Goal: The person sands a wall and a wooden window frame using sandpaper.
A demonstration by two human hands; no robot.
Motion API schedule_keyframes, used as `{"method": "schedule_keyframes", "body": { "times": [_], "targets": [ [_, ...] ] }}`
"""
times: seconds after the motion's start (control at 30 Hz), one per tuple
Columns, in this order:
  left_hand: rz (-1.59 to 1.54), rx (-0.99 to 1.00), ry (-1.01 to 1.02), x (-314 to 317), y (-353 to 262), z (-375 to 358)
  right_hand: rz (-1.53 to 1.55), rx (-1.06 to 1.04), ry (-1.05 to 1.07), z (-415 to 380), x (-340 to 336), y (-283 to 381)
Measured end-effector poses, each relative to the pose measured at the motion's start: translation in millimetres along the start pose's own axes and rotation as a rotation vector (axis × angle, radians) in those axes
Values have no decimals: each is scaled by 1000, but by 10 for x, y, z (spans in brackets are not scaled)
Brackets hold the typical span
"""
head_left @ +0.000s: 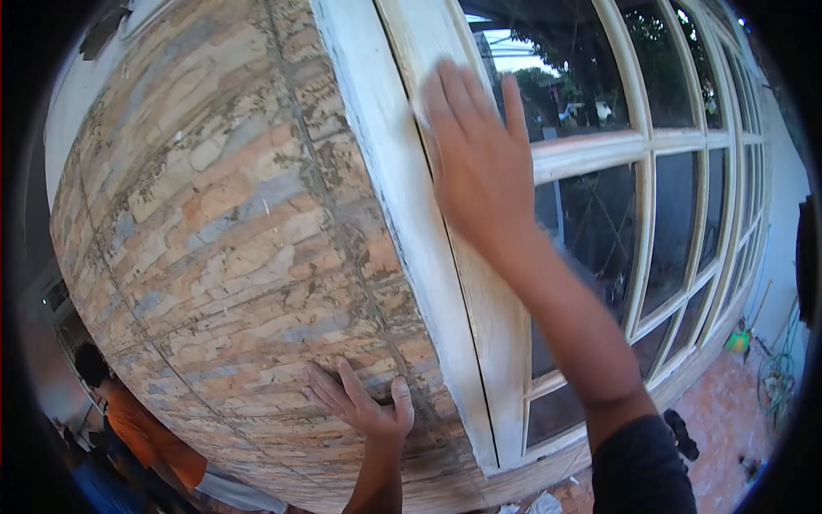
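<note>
My right hand lies flat on the white-painted wooden window frame, its fingers stretched upward and slightly blurred. A pale edge shows beside its fingers, but I cannot make out what it is. Lower down, my left hand rests with spread fingers against the stone-clad wall; nothing shows in it. Between the wall and the window runs a white wooden strip, split from the frame by a dark gap. Brownish, worn patches mark the frame's paint.
Glass panes in a white grid extend to the right. A person in an orange shirt is at lower left. On the reddish floor are dark footwear and a coiled hose. Crumpled white material lies below.
</note>
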State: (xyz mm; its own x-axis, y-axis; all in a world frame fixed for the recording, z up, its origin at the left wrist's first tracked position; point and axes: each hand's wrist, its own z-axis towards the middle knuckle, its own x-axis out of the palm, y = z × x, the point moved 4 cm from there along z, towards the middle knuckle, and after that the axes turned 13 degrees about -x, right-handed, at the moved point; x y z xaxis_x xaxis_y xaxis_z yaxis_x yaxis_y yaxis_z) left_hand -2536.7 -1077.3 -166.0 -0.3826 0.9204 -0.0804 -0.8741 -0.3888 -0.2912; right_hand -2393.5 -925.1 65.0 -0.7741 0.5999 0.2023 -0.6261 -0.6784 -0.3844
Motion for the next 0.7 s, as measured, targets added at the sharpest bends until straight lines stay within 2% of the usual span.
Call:
{"method": "schedule_keyframes", "body": {
  "times": [0.07, 0.13, 0.37, 0.43, 0.57, 0.7],
  "targets": [
    [7, -12, 8, -7, 6, -10, 60, 31, 122, -312, -103, 256],
    [12, -19, 3, -35, -15, -19, 125, 14, 157, -607, -160, 413],
    [57, -29, 43, -57, -20, -25, 75, 5, -8, 281, -11, -116],
    [53, -57, 108, -42, -8, -32, 62, -3, -45, 397, -7, -106],
    [59, -58, 121, -66, -25, -15, 92, -7, 122, -143, -96, 247],
    [51, -86, 138, -110, -67, 17, 131, -47, 149, -217, -156, 254]
  ]
}}
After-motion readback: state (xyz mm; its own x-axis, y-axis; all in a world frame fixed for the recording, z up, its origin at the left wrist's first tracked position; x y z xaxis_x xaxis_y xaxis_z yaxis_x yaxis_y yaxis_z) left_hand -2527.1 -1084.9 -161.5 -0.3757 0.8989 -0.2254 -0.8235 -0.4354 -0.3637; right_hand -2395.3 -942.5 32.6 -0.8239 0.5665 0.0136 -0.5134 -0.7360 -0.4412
